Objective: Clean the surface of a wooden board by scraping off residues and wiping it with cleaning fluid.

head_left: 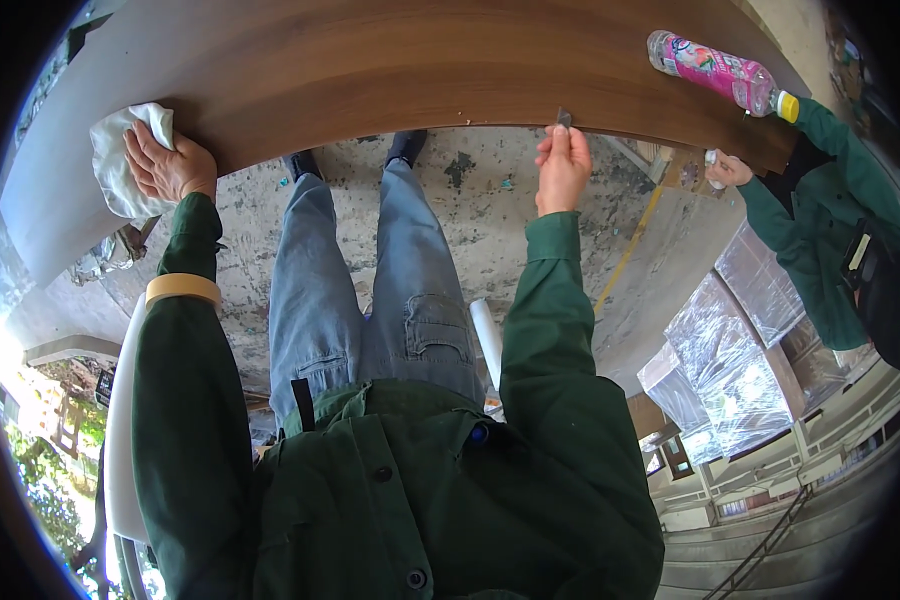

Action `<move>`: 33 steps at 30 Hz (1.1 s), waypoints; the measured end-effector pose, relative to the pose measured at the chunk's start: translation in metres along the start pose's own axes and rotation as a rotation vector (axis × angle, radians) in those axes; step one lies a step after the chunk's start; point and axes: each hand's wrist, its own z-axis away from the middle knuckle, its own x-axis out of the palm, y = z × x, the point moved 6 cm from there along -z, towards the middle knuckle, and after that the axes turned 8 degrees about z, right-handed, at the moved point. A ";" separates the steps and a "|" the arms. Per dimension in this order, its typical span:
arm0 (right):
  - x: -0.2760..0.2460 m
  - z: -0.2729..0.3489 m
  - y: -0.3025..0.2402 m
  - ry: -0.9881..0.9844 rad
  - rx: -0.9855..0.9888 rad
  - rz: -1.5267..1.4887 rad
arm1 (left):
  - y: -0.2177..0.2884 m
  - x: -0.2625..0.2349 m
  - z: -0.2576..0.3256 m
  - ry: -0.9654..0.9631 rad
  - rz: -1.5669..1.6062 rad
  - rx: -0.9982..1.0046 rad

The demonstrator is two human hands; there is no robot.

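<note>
My left hand [170, 165] presses a bunched white cloth [110, 160] against the left end of a long brown wood-grain board [370, 70]. Its fingers curve over the cloth. By the board's near edge, my right hand [563, 165] pinches a small flat grey blade-like piece [564, 117] between thumb and fingertips. Most of that piece is hidden by the fingers, so its exact kind is unclear. Around my left sleeve sits a beige roll of tape [183, 288]. A few pale crumbs lie along the board's edge, between my hands.
On the board's right end lies a clear bottle [715, 70] with a pink label and yellow cap. Beside it, another person in a green sleeve [785, 225] holds something small and white. Film-wrapped boxes [725, 350] stand at the right. Stained concrete floor [370, 250] shows below.
</note>
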 end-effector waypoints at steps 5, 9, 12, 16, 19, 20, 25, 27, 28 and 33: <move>-0.051 -0.039 -0.005 0.082 0.012 0.018 | 0.002 0.001 -0.002 0.002 0.018 0.013; -0.052 -0.041 -0.005 0.145 0.020 0.031 | -0.002 0.000 -0.002 0.004 0.009 0.022; -0.028 -0.020 -0.004 0.116 -0.022 0.024 | 0.004 0.002 0.002 0.004 0.028 0.014; 0.017 0.017 -0.005 -0.049 -0.062 0.055 | -0.001 0.001 -0.001 -0.005 0.013 0.006; -0.005 0.000 -0.005 -0.009 -0.008 0.016 | -0.005 -0.002 -0.004 0.000 0.002 0.011; -0.018 -0.011 -0.006 0.048 0.012 -0.032 | -0.006 -0.002 -0.004 0.001 -0.003 0.010; -0.029 -0.019 -0.008 0.091 -0.013 0.027 | 0.003 0.000 -0.002 0.018 0.003 0.023; 0.001 0.005 -0.005 0.052 -0.092 0.152 | 0.004 0.000 -0.003 0.021 0.006 0.022; 0.023 0.024 -0.007 -0.061 -0.080 0.117 | 0.003 0.000 -0.003 0.023 0.008 0.021; 0.050 0.060 -0.028 -0.249 -0.070 -0.132 | 0.001 -0.001 -0.002 0.013 -0.024 0.017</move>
